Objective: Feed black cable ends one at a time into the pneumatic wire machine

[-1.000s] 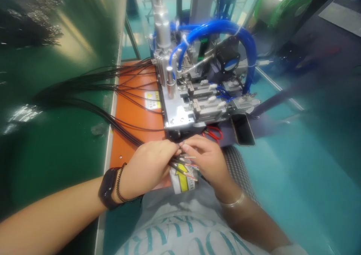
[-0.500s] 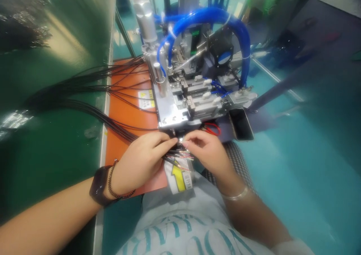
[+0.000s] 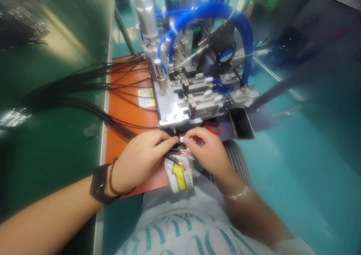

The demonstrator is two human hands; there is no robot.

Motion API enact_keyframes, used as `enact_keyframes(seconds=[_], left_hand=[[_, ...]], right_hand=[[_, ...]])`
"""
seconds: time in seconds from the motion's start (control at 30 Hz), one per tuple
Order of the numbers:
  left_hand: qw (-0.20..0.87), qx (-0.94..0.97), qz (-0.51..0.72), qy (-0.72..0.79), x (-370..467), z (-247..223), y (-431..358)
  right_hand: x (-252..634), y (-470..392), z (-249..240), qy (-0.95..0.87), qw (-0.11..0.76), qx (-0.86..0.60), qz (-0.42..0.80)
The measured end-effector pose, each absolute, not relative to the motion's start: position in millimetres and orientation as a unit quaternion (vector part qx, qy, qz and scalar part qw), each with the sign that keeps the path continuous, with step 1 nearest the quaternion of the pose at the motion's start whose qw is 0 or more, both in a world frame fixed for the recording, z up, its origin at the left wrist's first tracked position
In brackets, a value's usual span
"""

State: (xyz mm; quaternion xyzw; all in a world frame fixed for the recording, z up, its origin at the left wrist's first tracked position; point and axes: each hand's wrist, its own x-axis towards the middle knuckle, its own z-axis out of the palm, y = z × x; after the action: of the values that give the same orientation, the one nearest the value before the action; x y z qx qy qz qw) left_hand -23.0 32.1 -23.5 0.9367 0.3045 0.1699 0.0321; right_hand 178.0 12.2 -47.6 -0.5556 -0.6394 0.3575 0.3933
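Observation:
My left hand (image 3: 142, 159) is closed, thumb and fingers pressed together at the near edge of the metal machine (image 3: 172, 114). Opposite it, my right hand (image 3: 208, 150) pinches with thumb and forefinger. Between the fingertips lies a small shiny piece (image 3: 181, 139), too small to identify. Black cables (image 3: 121, 129) run in from the left and pass under my left hand. Their stripped, coloured wire ends (image 3: 186, 154) fan out just below the fingertips, above a white label with a yellow arrow (image 3: 179, 176).
An orange plate (image 3: 121, 108) lies left of the machine. A thick blue hose (image 3: 208, 11) arches over the machine. Right of my right hand are a phone (image 3: 241, 123) and a red cable loop (image 3: 213, 127). A green surface (image 3: 56, 153) extends on the left.
Both hands keep nearly the same pose at the small piece. The coloured wire ends have shifted slightly, and the view has moved a little.

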Motion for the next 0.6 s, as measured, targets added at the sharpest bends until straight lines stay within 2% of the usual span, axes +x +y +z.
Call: enact_keyframes(seconds=[0.17,0.6], left_hand=[[0.041,0.939,0.169,0.298,-21.9,-24.4,34.7],[0.026,0.940,0.164,0.298,-20.2,-34.0,36.0]], right_hand=[[183.7,14.1,-56.7,-0.560,0.364,-0.565,0.484],[183.5,14.5,-68.2,-0.503,0.404,-0.555,0.526]])
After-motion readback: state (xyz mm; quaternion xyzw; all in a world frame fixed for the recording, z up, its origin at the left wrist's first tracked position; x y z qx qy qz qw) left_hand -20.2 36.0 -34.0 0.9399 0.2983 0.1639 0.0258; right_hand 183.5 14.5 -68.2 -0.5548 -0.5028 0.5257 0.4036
